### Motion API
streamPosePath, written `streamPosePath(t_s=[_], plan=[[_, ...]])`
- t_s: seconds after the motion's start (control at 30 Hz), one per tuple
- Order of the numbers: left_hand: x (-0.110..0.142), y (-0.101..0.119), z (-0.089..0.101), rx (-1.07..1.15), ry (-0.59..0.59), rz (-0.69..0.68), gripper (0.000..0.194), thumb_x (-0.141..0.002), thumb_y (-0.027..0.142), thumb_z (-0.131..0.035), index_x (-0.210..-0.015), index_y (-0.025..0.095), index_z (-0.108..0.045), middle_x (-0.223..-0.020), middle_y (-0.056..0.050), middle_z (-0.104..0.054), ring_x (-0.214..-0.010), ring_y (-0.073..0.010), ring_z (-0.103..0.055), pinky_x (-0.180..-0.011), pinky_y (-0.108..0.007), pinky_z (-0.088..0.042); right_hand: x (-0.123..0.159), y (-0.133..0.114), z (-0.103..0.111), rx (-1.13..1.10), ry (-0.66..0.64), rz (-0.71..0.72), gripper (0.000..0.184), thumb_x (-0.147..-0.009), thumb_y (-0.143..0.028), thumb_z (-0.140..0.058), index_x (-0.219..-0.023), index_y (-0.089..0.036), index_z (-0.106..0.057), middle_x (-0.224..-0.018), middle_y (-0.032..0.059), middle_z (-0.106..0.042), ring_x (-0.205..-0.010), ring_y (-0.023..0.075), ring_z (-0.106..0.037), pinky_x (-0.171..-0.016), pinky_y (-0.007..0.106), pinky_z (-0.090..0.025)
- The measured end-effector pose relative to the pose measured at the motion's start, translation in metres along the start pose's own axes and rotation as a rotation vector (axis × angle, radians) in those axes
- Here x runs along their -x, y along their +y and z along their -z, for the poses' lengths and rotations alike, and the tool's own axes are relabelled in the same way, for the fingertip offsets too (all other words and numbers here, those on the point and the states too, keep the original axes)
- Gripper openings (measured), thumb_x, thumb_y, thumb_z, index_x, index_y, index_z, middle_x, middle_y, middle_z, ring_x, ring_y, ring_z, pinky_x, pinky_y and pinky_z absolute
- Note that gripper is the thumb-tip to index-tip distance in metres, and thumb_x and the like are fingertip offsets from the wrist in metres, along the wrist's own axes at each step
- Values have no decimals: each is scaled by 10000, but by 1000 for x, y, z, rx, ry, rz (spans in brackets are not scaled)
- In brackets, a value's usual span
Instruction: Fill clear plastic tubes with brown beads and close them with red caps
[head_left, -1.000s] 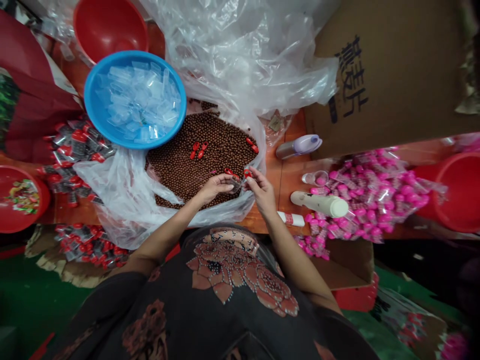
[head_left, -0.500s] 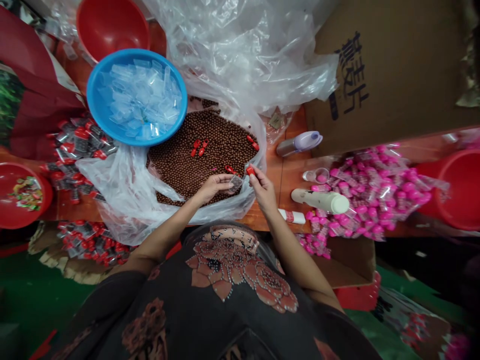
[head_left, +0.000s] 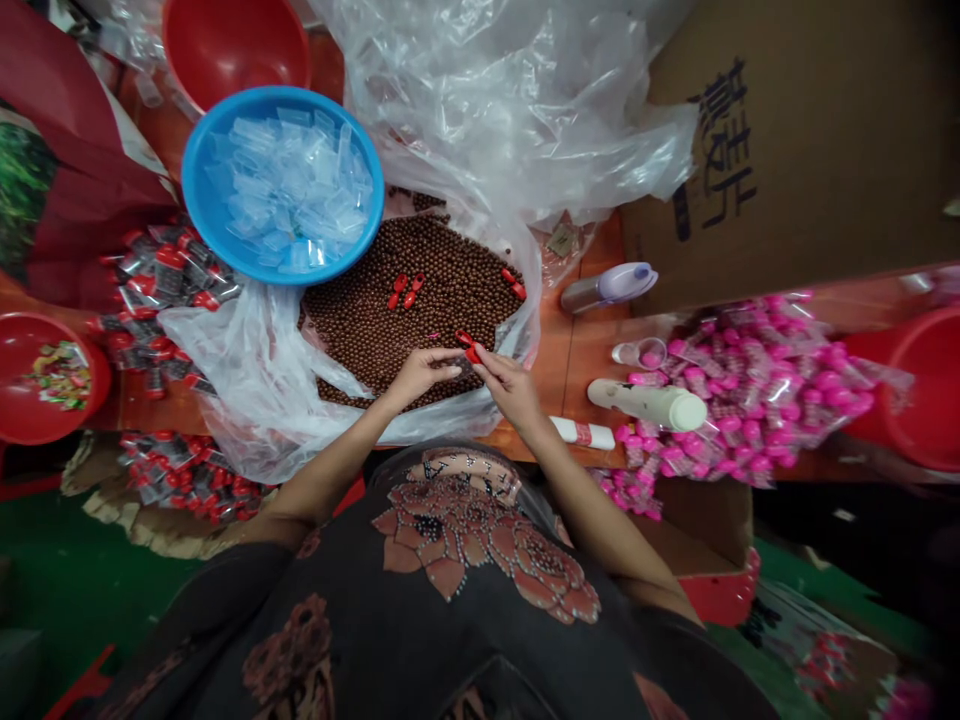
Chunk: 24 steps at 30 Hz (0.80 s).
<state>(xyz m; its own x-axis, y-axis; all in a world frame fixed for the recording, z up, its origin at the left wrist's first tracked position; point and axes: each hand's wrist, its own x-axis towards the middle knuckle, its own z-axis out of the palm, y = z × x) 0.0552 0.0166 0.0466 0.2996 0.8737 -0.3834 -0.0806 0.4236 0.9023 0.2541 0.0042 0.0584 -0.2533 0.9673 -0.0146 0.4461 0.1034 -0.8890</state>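
Observation:
My left hand [head_left: 421, 378] is closed around a small clear plastic container, mostly hidden by the fingers. A red cap [head_left: 472, 354] is pinched in my right hand [head_left: 511, 388], right at the container's end; whether it is seated cannot be made out. Both hands are over the near side of a heap of small brown balls [head_left: 375, 345], which lies in an open clear plastic bag [head_left: 255, 350]. Several red spoon-shaped pieces [head_left: 414, 290] rest on the balls, one just beyond my fingertips.
A blue basin [head_left: 191, 200] of clear containers stands at the back left. Red-capped filled containers [head_left: 169, 265] lie at left, pink-capped ones [head_left: 757, 400] at right. A purple-lidded bottle [head_left: 615, 286], a pale cylinder [head_left: 649, 403] and a large cardboard box [head_left: 825, 150] are on the right.
My right hand has brought the red cap leftward to the clear container in my left hand. The hands, apart half a second ago, now meet. The whole view has shifted slightly.

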Motion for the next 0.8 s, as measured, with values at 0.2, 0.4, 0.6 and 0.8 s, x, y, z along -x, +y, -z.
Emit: streamPosePath(t_s=[0.2, 0.4, 0.6, 0.8], plan=[[5, -2, -5, -47, 76, -24, 407, -698, 257, -763, -1092, 160, -731, -1065, -69, -736, -956, -214, -679, -982, -388, -474, 8, -1, -16, 169, -10, 11, 588, -903, -397, -588, -1454, -301, -405, -1275, 75, -641, -1102, 267, -626, -947, 483, -523], [7, -6, -9, 31, 154, 10, 463, -666, 281, -783, -1109, 158, -723, -1037, -66, -743, -893, -210, -683, -919, -389, -509, 6, -1, -25, 189, -18, 35, 694, -904, -377, -585, -1513, -279, -268, -1404, 110, -532, -1231, 278, -546, -1015, 483, -477], [12, 0, -8, 14, 124, -19, 439, -708, 301, -765, -1120, 159, -718, -1060, -73, -735, -913, -207, -676, -909, -391, -519, 0, 2, -8, 137, -3, 105, 412, -978, -355, -451, -1383, -297, -498, -1216, 68, -666, -1090, 228, -627, -938, 441, -520], [13, 5, -9, -1, 62, -44, 425, -741, 323, -741, -1133, 162, -709, -1045, -72, -718, -850, -185, -661, -772, -346, -560, 1, -2, 4, 141, 34, 180, 350, -982, -325, -456, -1306, -272, -579, -1126, 63, -707, -988, 197, -656, -889, 399, -528]])
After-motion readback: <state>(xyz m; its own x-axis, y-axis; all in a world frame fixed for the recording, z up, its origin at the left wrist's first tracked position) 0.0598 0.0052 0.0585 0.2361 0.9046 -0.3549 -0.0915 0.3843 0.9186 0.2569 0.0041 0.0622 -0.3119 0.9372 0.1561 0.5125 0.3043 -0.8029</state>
